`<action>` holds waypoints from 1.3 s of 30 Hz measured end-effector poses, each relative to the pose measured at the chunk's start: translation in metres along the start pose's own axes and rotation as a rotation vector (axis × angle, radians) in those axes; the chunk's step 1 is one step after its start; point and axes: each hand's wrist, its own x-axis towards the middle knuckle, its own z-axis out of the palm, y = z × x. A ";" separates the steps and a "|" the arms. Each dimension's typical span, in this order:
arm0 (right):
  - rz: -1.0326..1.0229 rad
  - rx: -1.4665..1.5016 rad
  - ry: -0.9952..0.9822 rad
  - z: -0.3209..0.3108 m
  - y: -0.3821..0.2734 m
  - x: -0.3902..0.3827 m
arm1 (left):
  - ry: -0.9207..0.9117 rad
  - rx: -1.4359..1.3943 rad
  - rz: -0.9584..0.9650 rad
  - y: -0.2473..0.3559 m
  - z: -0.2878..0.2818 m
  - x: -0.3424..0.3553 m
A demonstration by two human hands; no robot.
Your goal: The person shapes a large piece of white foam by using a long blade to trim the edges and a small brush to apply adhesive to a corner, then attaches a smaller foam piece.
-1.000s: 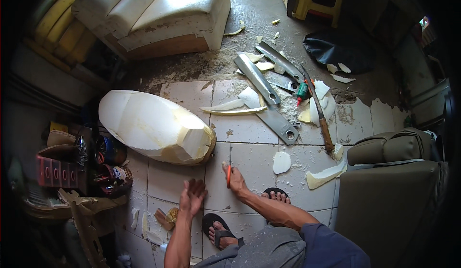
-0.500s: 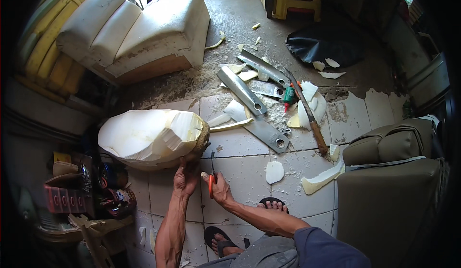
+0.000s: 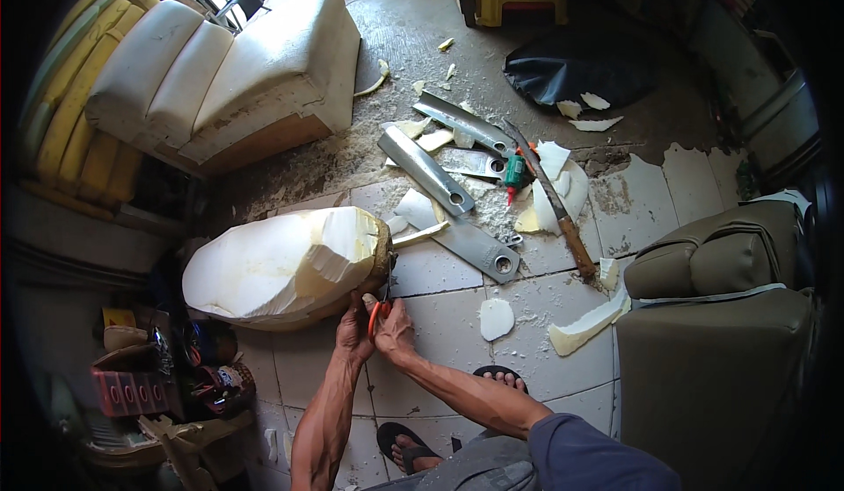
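A large carved cream foam block (image 3: 272,267) lies on its side at centre-left, with a rough brown layer along its right end and underside. My left hand (image 3: 353,334) is at the lower edge near that brown end, thumb upward; it seems to grip the edge, its fingers partly hidden. Beside it, my right hand (image 3: 397,333) is closed round orange-handled scissors (image 3: 378,318). Their thin blades point up against the brown end, and I cannot tell whether they are cutting into it.
Several metal plates (image 3: 426,170), a green bottle (image 3: 515,174) with a red tip and a wooden-handled long blade (image 3: 563,214) lie ahead among foam scraps (image 3: 497,319). A white seat (image 3: 264,73) stands far left, an olive padded seat (image 3: 712,368) right, and boxes (image 3: 132,390) near left.
My right hand has brought the scissors up and against the foam block's brown end, close beside my left hand. The block has turned slightly, and the whole view has shifted a little.
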 end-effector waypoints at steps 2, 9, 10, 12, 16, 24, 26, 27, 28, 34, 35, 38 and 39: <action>0.012 -0.084 -0.059 -0.010 0.006 0.008 | -0.109 -0.017 -0.001 0.000 -0.004 0.006; 0.021 -0.048 -0.040 -0.024 0.013 0.001 | -0.067 0.017 0.020 -0.010 0.006 0.001; -0.015 -0.074 -0.023 -0.024 0.012 0.004 | -0.065 0.033 0.001 -0.010 0.000 0.002; -0.079 -0.127 0.020 -0.025 0.016 0.016 | -0.066 0.043 -0.031 -0.011 0.004 0.002; -0.092 -0.223 0.059 -0.027 0.012 0.032 | -0.091 0.039 -0.017 -0.012 0.012 -0.002; -0.070 -0.236 0.104 -0.085 0.026 0.056 | -0.052 0.126 -0.030 -0.007 -0.007 -0.015; -0.347 -0.493 0.255 -0.103 0.057 0.068 | -0.047 0.097 -0.055 -0.012 0.000 -0.028; -0.513 -0.600 0.351 -0.112 0.068 0.072 | -0.072 0.076 -0.046 -0.017 0.003 -0.031; -0.678 -0.711 0.439 -0.124 0.082 0.073 | -0.095 0.053 -0.037 -0.024 0.003 -0.034; -0.349 -1.014 0.056 -0.189 0.085 0.028 | 0.117 -0.062 0.048 -0.050 -0.045 -0.066; -0.341 -1.005 0.027 -0.203 0.071 0.015 | 0.160 -0.086 0.067 -0.056 -0.041 -0.076; -0.523 -0.870 0.245 -0.254 0.098 -0.002 | 0.163 -0.200 0.105 -0.060 -0.062 -0.094; -0.488 -0.933 0.271 -0.278 0.114 -0.005 | 0.172 -0.264 0.130 -0.061 -0.061 -0.097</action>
